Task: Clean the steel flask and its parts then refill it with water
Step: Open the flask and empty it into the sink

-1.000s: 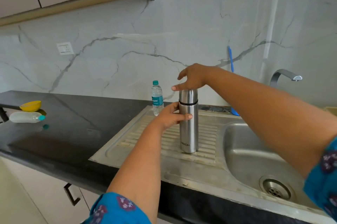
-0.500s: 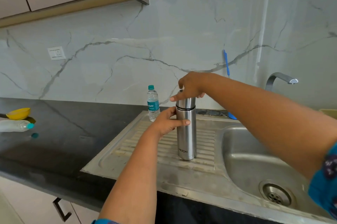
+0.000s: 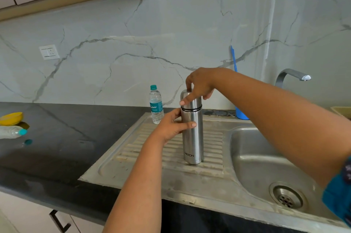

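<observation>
Marble-veined wall panels back a dark desk (image 3: 57, 137) with a steel sink unit let into it, the basin (image 3: 266, 156) at the lower right of the frame and the ribbed drainboard (image 3: 212, 149) just left of it. On that drainboard, at the centre of the frame, the steel flask (image 3: 192, 137) stands upright. The left hand (image 3: 171, 128) wraps its body just below the dark seam, thumb across the front. The right hand (image 3: 199, 88) comes over from the right and grips the cap (image 3: 190, 99) from above, fingers curled round its top. Against the frames from a moment ago, the flask has not shifted on the ribs and the left hand holds the same spot, while the right hand's fingers have turned round the cap, with one finger now pointing down across its front. I read that as the cap being unscrewed, the very first step, with cleaning and refilling all ahead. The cap still sits flush on the body, so it is not off yet. Behind the flask stands a small water bottle (image 3: 156, 104); the tap (image 3: 292, 75) curves at the right, and a yellow bowl (image 3: 11, 118) and a lying plastic bottle (image 3: 11, 131) sit at the left edge.
</observation>
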Demonstrator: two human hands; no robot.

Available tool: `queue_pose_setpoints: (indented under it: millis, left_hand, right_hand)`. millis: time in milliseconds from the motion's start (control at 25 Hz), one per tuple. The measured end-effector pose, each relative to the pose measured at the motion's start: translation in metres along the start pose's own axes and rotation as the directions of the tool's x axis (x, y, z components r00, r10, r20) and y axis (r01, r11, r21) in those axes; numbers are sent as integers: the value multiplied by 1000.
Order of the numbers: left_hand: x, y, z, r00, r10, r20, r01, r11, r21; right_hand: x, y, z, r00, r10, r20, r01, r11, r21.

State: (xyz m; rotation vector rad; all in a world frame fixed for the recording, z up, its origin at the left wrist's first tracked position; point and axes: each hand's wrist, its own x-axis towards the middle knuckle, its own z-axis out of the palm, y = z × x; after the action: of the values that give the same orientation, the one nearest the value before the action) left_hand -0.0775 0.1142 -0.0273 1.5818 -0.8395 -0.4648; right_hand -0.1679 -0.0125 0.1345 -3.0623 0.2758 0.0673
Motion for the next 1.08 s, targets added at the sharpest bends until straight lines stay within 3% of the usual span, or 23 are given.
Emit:
queue_pose_setpoints:
  millis: [80, 160, 320, 440, 520, 600, 760, 880, 1080]
  left_hand:
    - [0, -1, 0, 1000, 14, 3, -14, 1000, 6]
    - [0, -3, 2, 999, 37, -4, -37, 999, 33]
    - [-1, -12, 7, 996, 70, -63, -60, 988, 141]
    - [-3, -18, 10, 988, 104, -117, -92, 990, 108]
    - [-5, -24, 12, 970, 142, -199, -132, 989, 66]
    - [-6, -32, 7, 938, 147, -313, -153, 988, 5]
    - [-6, -45, -24, 883, 136, -448, -157, 988, -10]
    - [-7, -52, -46, 860, 156, -485, -178, 984, 1]
    - [-7, -51, -47, 884, 192, -425, -190, 981, 48]
  right_hand:
    - [-2, 4, -3, 996, -51, -66, 53, 998, 31]
    - [-7, 15, -10, 992, -101, -79, 117, 965, 234]
    - [-19, 51, -8, 991, -52, -127, 124, 738, 663]
    - [-26, 87, 14, 977, 68, -201, 126, 577, 807]
    - [-24, 105, 39, 978, 124, -169, 66, 584, 809]
    - [-11, 114, 69, 981, 169, -94, -48, 685, 727]
    - [20, 112, 127, 982, 177, -72, -136, 912, 386]
    - [38, 107, 156, 984, 169, -48, -142, 925, 352]
    - [55, 100, 180, 987, 161, -25, -143, 929, 341]
